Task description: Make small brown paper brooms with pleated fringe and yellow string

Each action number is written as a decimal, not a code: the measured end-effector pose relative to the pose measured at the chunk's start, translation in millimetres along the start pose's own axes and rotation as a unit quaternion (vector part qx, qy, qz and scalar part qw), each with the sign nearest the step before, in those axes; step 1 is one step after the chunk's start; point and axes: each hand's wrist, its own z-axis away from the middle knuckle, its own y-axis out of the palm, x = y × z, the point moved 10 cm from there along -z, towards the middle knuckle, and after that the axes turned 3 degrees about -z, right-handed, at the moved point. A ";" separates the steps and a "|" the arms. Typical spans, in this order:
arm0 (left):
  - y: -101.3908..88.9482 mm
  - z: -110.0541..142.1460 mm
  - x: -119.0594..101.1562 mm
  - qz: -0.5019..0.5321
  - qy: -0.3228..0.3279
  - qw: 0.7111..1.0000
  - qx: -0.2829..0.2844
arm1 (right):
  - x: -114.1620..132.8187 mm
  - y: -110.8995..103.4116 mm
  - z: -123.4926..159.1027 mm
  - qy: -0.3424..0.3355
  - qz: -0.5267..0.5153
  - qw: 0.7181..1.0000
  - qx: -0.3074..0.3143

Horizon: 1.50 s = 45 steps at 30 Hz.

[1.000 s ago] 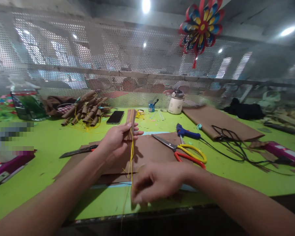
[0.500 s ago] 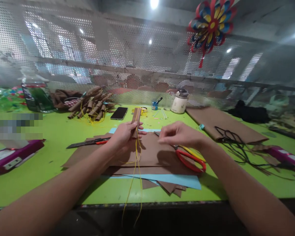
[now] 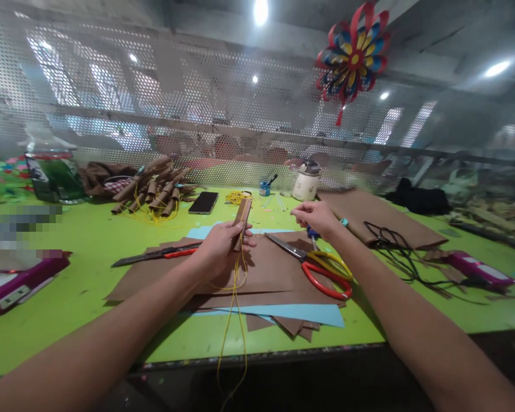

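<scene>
My left hand [image 3: 221,243] is closed around a narrow folded strip of brown paper [image 3: 243,220], held upright and tilted slightly right. Yellow string [image 3: 235,303] runs along the strip and hangs in loose strands past the table's front edge. Over the table to the right, my right hand [image 3: 315,217] has its fingers pinched together; whether anything is in them I cannot make out. Below that hand lie scissors [image 3: 326,277] with red and yellow handles, on flat brown paper sheets [image 3: 270,274]. A small blue-ended object [image 3: 312,233] is partly hidden by my right wrist.
A red-handled cutting tool [image 3: 154,254] lies left on the paper. Farther back are a phone [image 3: 203,202], rolled brown paper tubes [image 3: 154,186], a yellow string bundle [image 3: 237,198], a blue jar [image 3: 265,187] and a white bottle [image 3: 306,180]. Black cord [image 3: 388,243] lies right.
My right hand has moved up and away from me, uncovering the scissors' blades. My left hand keeps the brown strip, now tilted more to the right. The view has shifted slightly.
</scene>
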 end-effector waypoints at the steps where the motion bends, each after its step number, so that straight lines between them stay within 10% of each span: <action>1: 0.2 0.2 -0.2 0.002 0.000 1.000 0.000 | 0.1 0.6 -0.9 0.002 -0.002 1.000 0.004; 12: 7.9 2.0 0.5 -0.008 0.022 0.999 0.041 | 16.1 34.4 9.8 -0.031 0.049 0.993 0.100; 22: 7.3 -0.2 2.9 -0.022 -0.003 0.999 0.036 | -19.8 -51.7 -2.2 -0.008 0.087 0.994 -0.058; 28: 7.7 0.3 -3.4 -0.028 0.013 0.999 0.041 | -22.6 -52.4 -2.3 0.005 0.162 0.985 -0.049; 39: 9.5 2.7 -6.9 -0.017 0.012 0.998 0.059 | -75.7 -48.3 -10.4 0.136 0.423 0.888 0.119; 45: 3.7 3.9 -10.8 -0.018 0.007 0.999 0.030 | -93.4 -41.4 -10.1 0.139 0.470 0.864 0.111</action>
